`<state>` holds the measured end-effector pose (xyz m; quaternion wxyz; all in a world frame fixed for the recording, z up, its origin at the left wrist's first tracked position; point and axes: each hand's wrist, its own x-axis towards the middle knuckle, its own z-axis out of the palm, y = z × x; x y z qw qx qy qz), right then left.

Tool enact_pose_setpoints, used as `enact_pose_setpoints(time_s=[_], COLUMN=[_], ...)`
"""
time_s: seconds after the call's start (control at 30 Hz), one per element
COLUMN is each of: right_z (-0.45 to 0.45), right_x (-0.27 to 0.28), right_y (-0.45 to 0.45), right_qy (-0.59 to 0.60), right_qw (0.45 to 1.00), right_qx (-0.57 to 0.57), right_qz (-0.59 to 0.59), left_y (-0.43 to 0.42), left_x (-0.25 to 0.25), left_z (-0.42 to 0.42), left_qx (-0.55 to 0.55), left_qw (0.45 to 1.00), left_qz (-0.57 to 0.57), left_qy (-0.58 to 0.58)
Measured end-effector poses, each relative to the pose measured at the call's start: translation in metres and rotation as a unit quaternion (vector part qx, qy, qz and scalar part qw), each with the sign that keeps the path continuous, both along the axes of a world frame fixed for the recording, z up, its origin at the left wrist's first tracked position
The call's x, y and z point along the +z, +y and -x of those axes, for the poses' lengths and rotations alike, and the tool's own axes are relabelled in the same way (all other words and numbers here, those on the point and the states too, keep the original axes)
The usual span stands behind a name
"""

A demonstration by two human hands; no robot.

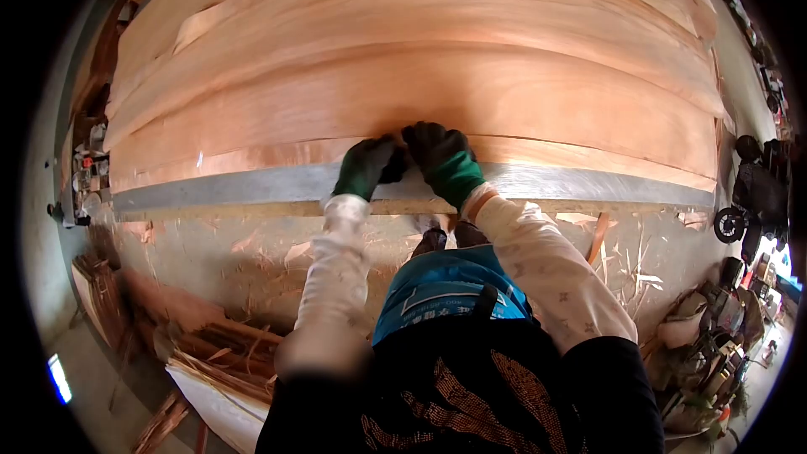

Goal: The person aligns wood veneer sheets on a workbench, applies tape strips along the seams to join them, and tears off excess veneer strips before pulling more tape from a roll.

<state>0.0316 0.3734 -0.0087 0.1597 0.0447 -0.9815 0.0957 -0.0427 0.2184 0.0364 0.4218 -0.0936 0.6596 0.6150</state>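
Note:
My left hand (367,168), in a green glove with dark fingers, is closed at the near edge of a stack of thin wood veneer sheets (403,88). Close beside it, my right hand (443,161), gloved the same way, has its fingers curled down at the same edge. The two hands almost meet at the middle of the table's near side. Under my wrists runs a grey metal strip (580,182) along the table edge. What the fingers hold, if anything, is hidden by the gloves.
Veneer scraps (643,273) litter the floor. Bundled wood strips (223,345) lie at the lower left, with more wood pieces (99,294) leaning farther left. A motorbike (748,193) stands at the right, above a pile of mixed items (710,336).

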Motion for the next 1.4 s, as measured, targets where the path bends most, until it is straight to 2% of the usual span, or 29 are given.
enact_pose_setpoints(time_s=[0.07,0.17,0.2,0.23,0.27,0.3,0.37,0.4,0.43,0.47,0.5,0.53,0.57,0.6,0.63,0.67,0.7,0.73,0.8,0.9,0.93,0.97,1.03,1.1,1.17,1.2,1.27,1.3,1.4], right_z=[0.0,0.005,0.008,0.006,0.0,-0.012,-0.053,-0.074,-0.107,-0.14,-0.184,-0.227,-0.264,-0.32,-0.349,-0.384,-0.419,-0.449,-0.506,-0.568,-0.582,-0.594,-0.621,-0.65,-0.669,-0.67,-0.671,-0.663,-0.622], right_x=[-0.014,-0.017,-0.017,-0.013,-0.037,-0.034,-0.001,0.019,0.037,0.024,0.022,0.01,0.004,0.009,0.002,-0.01,-0.01,-0.013,0.038,0.045,0.052,0.035,0.017,-0.015,-0.036,-0.008,-0.006,0.003,0.053], right_y=[-0.006,-0.018,-0.018,-0.015,-0.016,-0.015,0.007,0.017,0.046,0.066,0.095,0.13,0.166,0.205,0.241,0.277,0.305,0.332,0.389,0.431,0.444,0.447,0.457,0.475,0.504,0.532,0.584,0.611,0.699], right_qy=[0.0,-0.104,-0.165,-0.18,-0.094,-0.079,0.082,0.161,0.195,0.125,0.017,0.053,-0.134,-0.137,-0.205,-0.119,-0.08,-0.05,-0.166,-0.119,-0.171,-0.158,-0.183,-0.128,-0.051,-0.062,-0.069,-0.07,0.004], right_qw=[1.0,0.991,0.984,0.983,0.994,0.993,0.994,0.985,0.973,0.972,0.97,0.964,0.956,0.923,0.898,0.899,0.906,0.894,0.887,0.852,0.841,0.821,0.802,0.769,0.828,0.77,0.804,0.813,0.821], right_qx=[-0.017,-0.06,-0.052,-0.006,0.033,0.074,0.069,0.067,0.097,0.113,0.123,0.104,0.077,0.002,-0.065,-0.101,-0.161,-0.209,-0.282,-0.361,-0.366,-0.391,-0.393,-0.357,-0.384,-0.449,-0.429,-0.411,-0.338], right_qz=[-0.01,-0.058,0.035,-0.023,-0.042,-0.037,0.002,0.018,0.073,0.162,0.21,0.241,0.248,0.359,0.385,0.409,0.384,0.393,0.326,0.36,0.361,0.384,0.411,0.515,0.405,0.45,0.405,0.405,0.461], left_y=[-0.021,-0.056,-0.067,-0.078,-0.084,-0.089,-0.089,-0.087,-0.075,-0.053,-0.025,0.017,0.056,0.108,0.161,0.221,0.27,0.317,0.415,0.518,0.54,0.558,0.575,0.57,0.566,0.566,0.564,0.568,0.568], left_x=[0.004,-0.014,-0.028,-0.036,-0.045,-0.053,-0.061,-0.062,-0.058,-0.052,-0.05,-0.043,-0.037,-0.024,-0.024,-0.022,-0.029,-0.033,-0.015,-0.02,-0.037,-0.06,-0.091,-0.101,-0.1,-0.094,-0.094,-0.083,-0.081], left_z=[-0.008,-0.036,-0.043,-0.051,-0.055,-0.057,-0.059,-0.064,-0.069,-0.084,-0.102,-0.128,-0.151,-0.182,-0.193,-0.208,-0.226,-0.241,-0.282,-0.314,-0.31,-0.302,-0.31,-0.304,-0.297,-0.301,-0.299,-0.303,-0.302], left_qx=[0.032,0.121,0.138,0.133,0.125,0.111,0.007,-0.16,-0.41,-0.49,-0.426,-0.271,-0.106,-0.154,-0.169,-0.18,-0.187,-0.208,-0.238,-0.23,-0.242,-0.255,-0.204,-0.215,-0.246,-0.252,-0.263,-0.277,-0.309], left_qw=[0.999,0.992,0.99,0.99,0.99,0.99,0.98,0.929,0.719,0.553,0.572,0.673,0.749,0.725,0.68,0.677,0.63,0.614,0.576,0.578,0.567,0.554,0.445,0.44,0.43,0.424,0.404,0.422,0.433], left_qz=[0.006,0.036,0.039,0.045,0.059,0.077,0.169,0.263,0.39,0.424,0.407,0.367,0.313,0.3,0.283,0.24,0.228,0.185,0.187,0.241,0.266,0.291,0.39,0.383,0.399,0.388,0.384,0.356,0.393], left_qy=[-0.014,0.009,0.011,0.019,0.029,0.042,0.107,0.207,0.404,0.524,0.57,0.583,0.574,0.6,0.655,0.672,0.718,0.739,0.759,0.745,0.741,0.737,0.78,0.783,0.772,0.779,0.787,0.787,0.75])
